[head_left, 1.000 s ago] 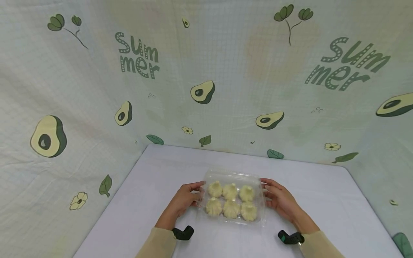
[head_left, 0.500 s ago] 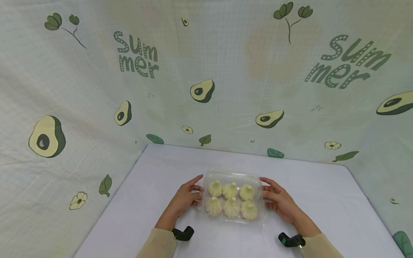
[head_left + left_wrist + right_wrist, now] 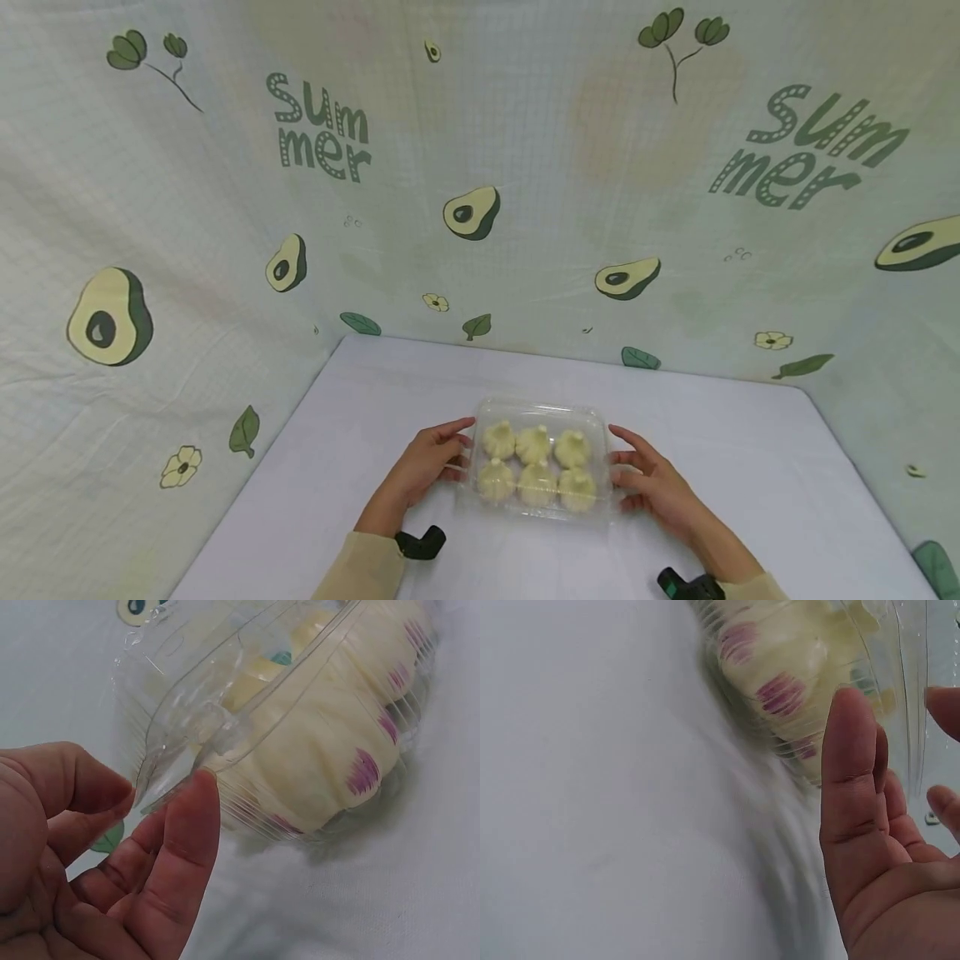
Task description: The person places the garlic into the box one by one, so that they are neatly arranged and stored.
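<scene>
Head view, left hand [image 3: 423, 468]: fingers relaxed, tips touching the clamshell's left edge.
Right hand [image 3: 654, 487]: fingers loose, just beside its right edge.
Clear clamshell box [image 3: 537, 414]: lower centre, lid closed over six dumplings [image 3: 535, 465].
Progress: box resting on white table [image 3: 750, 467], neither hand gripping.

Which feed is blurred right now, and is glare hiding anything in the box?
Right wrist view: smeared by motion, table streaked. Left wrist view: sharp; clear plastic box shows highlights along its ribs, buns still readable. Head view: even light, wide-angle bending at the edges, soft shadows only.
</scene>
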{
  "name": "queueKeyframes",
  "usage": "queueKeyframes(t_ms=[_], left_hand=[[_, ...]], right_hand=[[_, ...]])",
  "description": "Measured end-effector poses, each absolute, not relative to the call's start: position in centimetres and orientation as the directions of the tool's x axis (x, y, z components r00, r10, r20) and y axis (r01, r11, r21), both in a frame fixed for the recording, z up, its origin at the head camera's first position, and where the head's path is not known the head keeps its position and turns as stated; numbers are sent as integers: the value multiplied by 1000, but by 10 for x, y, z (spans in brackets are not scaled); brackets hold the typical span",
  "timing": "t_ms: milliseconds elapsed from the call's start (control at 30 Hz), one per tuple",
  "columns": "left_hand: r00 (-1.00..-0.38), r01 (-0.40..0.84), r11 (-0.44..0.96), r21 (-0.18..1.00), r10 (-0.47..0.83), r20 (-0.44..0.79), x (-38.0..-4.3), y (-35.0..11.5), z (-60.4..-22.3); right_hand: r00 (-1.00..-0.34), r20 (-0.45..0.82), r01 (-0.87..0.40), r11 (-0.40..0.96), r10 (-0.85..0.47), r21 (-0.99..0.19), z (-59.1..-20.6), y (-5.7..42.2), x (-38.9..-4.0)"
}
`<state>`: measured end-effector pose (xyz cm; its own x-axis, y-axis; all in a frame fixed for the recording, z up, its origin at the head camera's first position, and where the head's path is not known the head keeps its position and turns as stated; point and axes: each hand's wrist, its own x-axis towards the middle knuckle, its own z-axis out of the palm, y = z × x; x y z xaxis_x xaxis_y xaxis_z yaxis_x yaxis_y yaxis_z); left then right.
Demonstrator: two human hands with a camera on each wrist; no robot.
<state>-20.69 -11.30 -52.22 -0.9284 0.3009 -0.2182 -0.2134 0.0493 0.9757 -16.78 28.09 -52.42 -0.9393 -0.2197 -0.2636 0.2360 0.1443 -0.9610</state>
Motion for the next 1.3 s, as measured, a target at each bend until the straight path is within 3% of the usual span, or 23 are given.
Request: queueKeyframes(t_ms=[400,667,867,1300], left_hand=[[-925,-196,74,978,318,-210,-206,-115,-516],[-942,-168,98,981,278,-189,-203,-112,-516],[-956,-166,73,983,234,-178,-205,-107,-516],[-961,-162,89,983,213,-177,-212,-102,-517]], right_hand=[[-903,-309,296,92,-297,-951,-528,279,-136],[-818,-307,346,11,-487,-938,-528,284,-126],[-783,-298,384,-47,-546,-922,-527,283,-122],[-803,-363,449,-79,-472,-890,-525,278,-125]])
